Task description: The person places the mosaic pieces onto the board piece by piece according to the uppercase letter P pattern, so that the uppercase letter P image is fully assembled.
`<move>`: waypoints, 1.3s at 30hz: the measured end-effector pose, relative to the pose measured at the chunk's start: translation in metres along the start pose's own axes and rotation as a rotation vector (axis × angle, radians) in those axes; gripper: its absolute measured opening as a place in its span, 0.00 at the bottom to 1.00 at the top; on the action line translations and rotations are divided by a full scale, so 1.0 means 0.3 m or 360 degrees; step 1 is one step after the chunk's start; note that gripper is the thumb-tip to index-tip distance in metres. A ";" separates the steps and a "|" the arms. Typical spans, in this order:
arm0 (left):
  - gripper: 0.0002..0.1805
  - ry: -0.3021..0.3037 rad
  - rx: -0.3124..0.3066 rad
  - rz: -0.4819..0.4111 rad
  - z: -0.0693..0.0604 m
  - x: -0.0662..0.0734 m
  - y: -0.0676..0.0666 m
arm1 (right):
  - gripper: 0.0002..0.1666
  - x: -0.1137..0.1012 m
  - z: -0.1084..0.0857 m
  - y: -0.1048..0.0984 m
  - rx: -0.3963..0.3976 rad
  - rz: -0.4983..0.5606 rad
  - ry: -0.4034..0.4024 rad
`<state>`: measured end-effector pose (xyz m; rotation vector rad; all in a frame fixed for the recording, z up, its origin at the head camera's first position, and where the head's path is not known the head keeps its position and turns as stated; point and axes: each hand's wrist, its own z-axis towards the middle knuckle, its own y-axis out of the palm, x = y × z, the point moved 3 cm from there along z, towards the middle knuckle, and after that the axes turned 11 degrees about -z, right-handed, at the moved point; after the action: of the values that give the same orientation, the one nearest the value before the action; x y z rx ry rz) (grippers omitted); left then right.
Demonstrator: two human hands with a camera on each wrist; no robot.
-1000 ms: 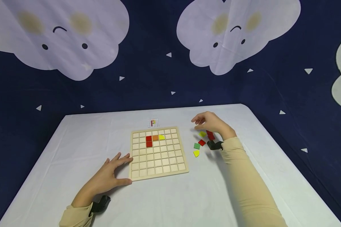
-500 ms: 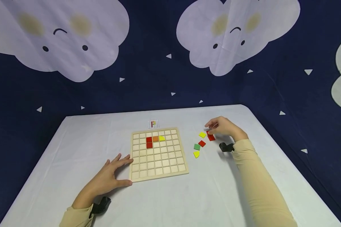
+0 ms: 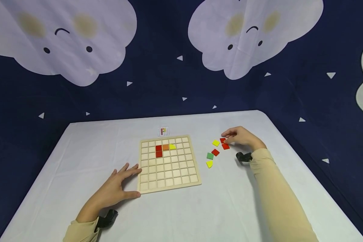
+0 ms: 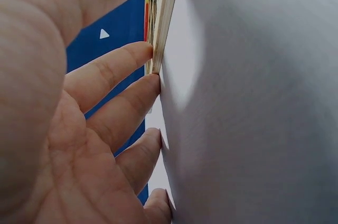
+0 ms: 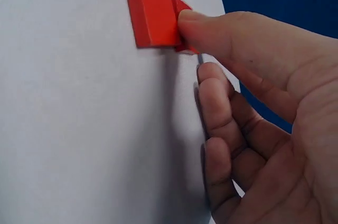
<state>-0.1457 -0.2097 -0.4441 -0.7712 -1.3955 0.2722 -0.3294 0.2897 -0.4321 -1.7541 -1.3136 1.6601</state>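
My left hand [image 3: 113, 188] rests at the left edge of a square wooden grid board [image 3: 168, 174], fingers spread, with thumb and fingertips touching its rim. On the board sit two red tiles [image 3: 159, 154], an orange tile [image 3: 165, 147] and a yellow tile [image 3: 172, 146]. My right hand [image 3: 242, 137] is low over the loose tiles and pinches the far red tile [image 3: 222, 140] between thumb and index finger; the index fingertip is hidden in the right wrist view. Just nearer lies another red tile [image 5: 153, 10], flat on the table.
Between board and right hand lie a yellow square tile [image 3: 216, 143], a red tile [image 3: 215, 152], a green tile [image 3: 210, 156] and a rounded yellow tile [image 3: 209, 164]. A small printed pattern card [image 3: 163, 131] lies beyond the board on the white table [image 3: 109, 141].
My right hand has moved right and towards me, down to the red tiles, and its thumb and index finger have closed on the far one. The left hand keeps its place on the board.
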 end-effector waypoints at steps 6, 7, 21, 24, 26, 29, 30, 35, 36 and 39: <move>0.46 0.0004 -0.0001 0.0000 0.001 -0.003 0.000 | 0.24 0.023 0.019 -0.002 -0.0011 0.0035 0.0054; 0.46 0.0004 -0.0001 0.0001 0.001 -0.002 0.001 | 0.25 0.027 0.021 -0.001 -0.0015 0.0035 0.0053; 0.46 0.0004 0.0013 -0.0023 -0.001 -0.010 -0.008 | 0.28 0.032 0.020 0.004 -0.0026 0.0291 0.0090; 0.46 0.0013 0.0004 -0.0043 0.000 -0.010 -0.003 | 0.28 0.038 0.011 0.004 -0.0026 0.0260 0.0096; 0.46 0.0010 0.0000 -0.0042 0.001 -0.009 -0.001 | 0.27 0.042 0.009 0.004 -0.0031 0.0255 0.0096; 0.46 0.0010 0.0003 -0.0027 0.002 -0.007 -0.002 | 0.27 0.045 0.012 0.001 -0.0034 0.0230 0.0076; 0.46 0.0013 0.0008 -0.0019 0.004 -0.006 -0.003 | 0.27 0.045 0.015 -0.002 -0.0026 0.0226 0.0074; 0.46 0.0035 0.0020 -0.0008 0.005 -0.006 -0.003 | 0.26 0.055 0.019 0.001 0.0029 0.0176 0.0105; 0.46 0.0036 0.0017 -0.0009 0.004 -0.005 -0.003 | 0.26 0.057 0.019 0.001 0.0037 0.0168 0.0116; 0.46 0.0014 0.0001 -0.0014 0.001 -0.006 -0.001 | 0.25 0.061 0.018 0.004 0.0037 0.0138 0.0134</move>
<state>-0.1464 -0.2108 -0.4453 -0.7644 -1.3903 0.2620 -0.3365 0.3024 -0.4445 -1.8702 -1.1920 1.6218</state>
